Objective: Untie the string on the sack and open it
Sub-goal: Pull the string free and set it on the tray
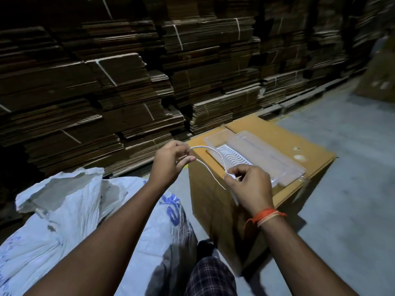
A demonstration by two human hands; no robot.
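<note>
A white woven sack [70, 212] with blue print lies at the lower left, its crumpled mouth at the upper left loose and free of string. A thin white string [210, 169] hangs in the air between my two hands, apart from the sack. My left hand [171, 161] pinches one part of the string with fingertips. My right hand [249, 186] pinches another part, with a loose end trailing down. Both hands are held above the corner of a cardboard box.
A brown cardboard box [299, 154] stands in front of me with clear plastic trays [267, 159] on its top. Tall stacks of flattened cardboard [128, 82] fill the background. Grey concrete floor [346, 189] lies to the right. My checked trouser leg [211, 276] shows at the bottom.
</note>
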